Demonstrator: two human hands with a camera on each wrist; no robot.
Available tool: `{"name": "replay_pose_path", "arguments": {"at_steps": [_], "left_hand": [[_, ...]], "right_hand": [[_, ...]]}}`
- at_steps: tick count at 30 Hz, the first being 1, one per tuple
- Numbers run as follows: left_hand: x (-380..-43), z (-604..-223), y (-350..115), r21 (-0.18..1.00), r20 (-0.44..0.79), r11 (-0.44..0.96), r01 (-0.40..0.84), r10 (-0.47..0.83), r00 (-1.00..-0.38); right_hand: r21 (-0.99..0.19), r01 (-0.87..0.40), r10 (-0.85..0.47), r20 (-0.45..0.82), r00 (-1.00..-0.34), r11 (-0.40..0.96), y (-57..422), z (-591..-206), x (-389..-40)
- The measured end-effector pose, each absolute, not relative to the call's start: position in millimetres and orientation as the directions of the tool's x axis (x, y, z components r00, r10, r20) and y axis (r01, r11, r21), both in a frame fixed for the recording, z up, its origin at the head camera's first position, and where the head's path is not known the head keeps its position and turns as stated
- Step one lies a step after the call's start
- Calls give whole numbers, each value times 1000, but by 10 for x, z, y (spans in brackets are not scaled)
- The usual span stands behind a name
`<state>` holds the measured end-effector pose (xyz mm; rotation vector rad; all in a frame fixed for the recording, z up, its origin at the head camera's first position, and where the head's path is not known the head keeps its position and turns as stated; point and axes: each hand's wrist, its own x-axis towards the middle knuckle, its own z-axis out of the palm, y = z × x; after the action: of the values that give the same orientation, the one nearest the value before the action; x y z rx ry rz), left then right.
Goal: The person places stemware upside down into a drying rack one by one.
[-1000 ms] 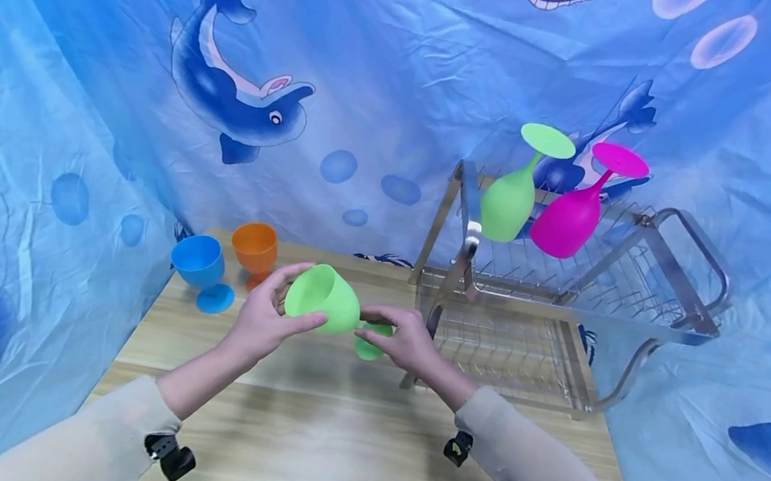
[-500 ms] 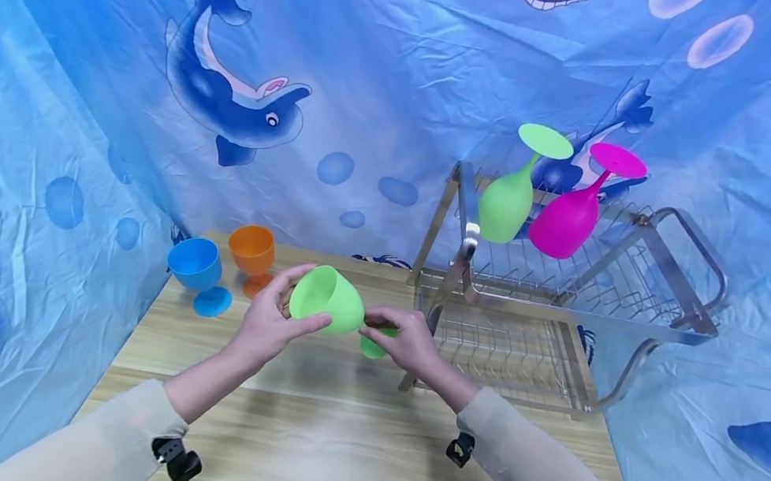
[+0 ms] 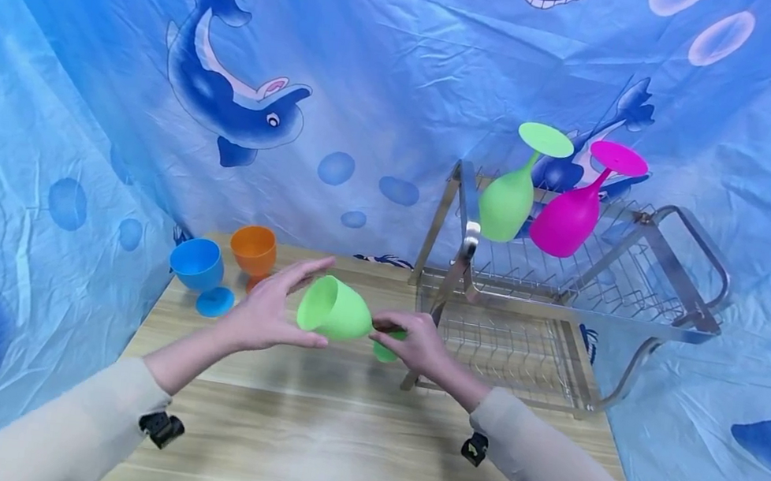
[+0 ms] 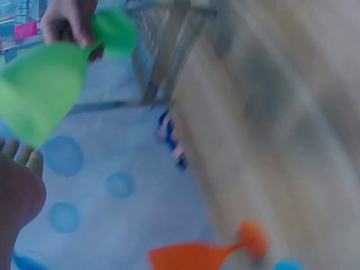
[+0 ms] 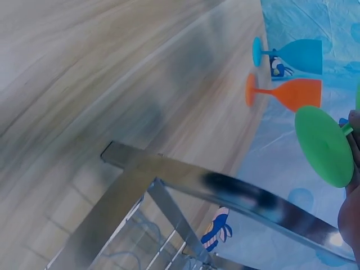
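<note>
Pinching the green goblet [image 3: 337, 313] by its stem left of the rack [image 3: 633, 325], the right hand [image 3: 416, 343] presumably leaves the bowl free; the left hand [image 3: 264, 314] gapes empty

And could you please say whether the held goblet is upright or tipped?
Tipped: the goblet is sideways, its mouth facing away from the rack.

Creased blue sheeting [image 3: 401, 107] forms the back and both side walls; a large printed dolphin [image 3: 249, 118] decorates the back, with oval blue bubbles [image 3: 336, 168] beside it and pinkish bubbles [image 3: 721, 38] high on the right; a pale wood-grain tabletop [image 3: 245, 407] stretches below, whitened by soft glare [image 3: 332, 457] toward its near part.
</note>
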<state>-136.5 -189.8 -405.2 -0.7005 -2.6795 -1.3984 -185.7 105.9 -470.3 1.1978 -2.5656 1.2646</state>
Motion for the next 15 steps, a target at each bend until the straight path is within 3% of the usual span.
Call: {"name": "replay_pose_path", "arguments": {"at_steps": [4,10,15], "left_hand": [[-1425,-3825,-1951,524,250,627,576,533,-808],[-1482,-3644,-1960,307,263,595,743,697,-667],[-1493,-3642,-1924,176,234,570,803,768,-596]], "right_hand": [[-642,-676,-659,337,-672,361,1118,-4678,-1877],[-612,-710,-707,326,-627,348,1170,-4624,-1925],[-586,-730,-734,312,-604,351,1207,-4559,-1959]]}}
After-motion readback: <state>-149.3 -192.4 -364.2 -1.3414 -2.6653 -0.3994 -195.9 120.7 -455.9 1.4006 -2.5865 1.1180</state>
